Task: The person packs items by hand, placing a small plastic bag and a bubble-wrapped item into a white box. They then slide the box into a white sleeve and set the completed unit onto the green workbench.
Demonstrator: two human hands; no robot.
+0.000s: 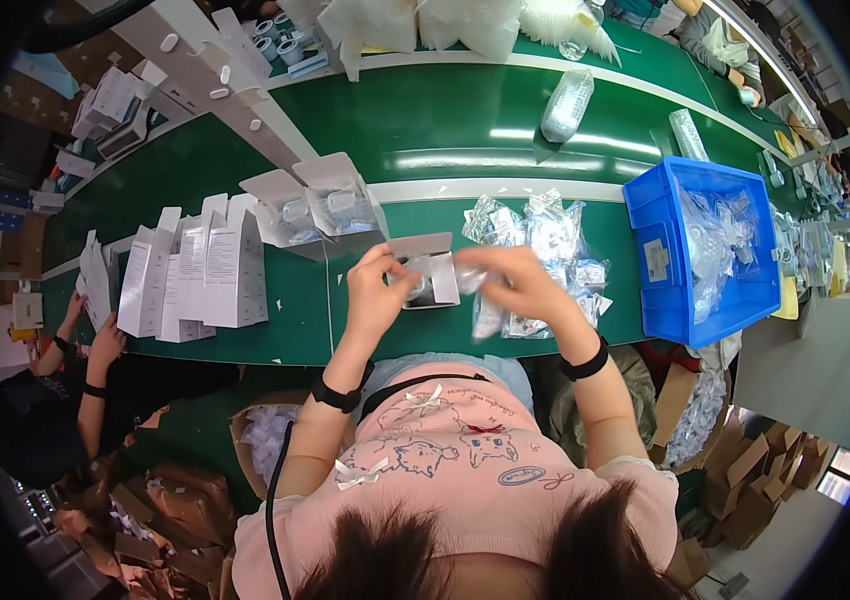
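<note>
One small open white carton (449,281) lay on the green worktable (395,340) between the two hands, its flap raised on the far side. Its opening showed a dark interior; its long axis could not be told for certain. The left hand (375,295) was nearer, at the carton's left edge, fingers partly curled and thumb reaching over the opening; whether they gripped the wall or something clear inside was unclear. The carton lay leftward of the right hand (525,288), whose fingers were partly bent and slightly apart beside blurred clear plastic; whether they held it could not be told.

Right of the carton lay a pile of clear plastic packets (555,235), then a blue plastic crate (657,290) of clear bags. To the left stood two open white boxes (355,240) with clear-wrapped contents and a row of upright white cartons (235,270). Farther left, a co-worker's hand (105,345) touched another white carton.
</note>
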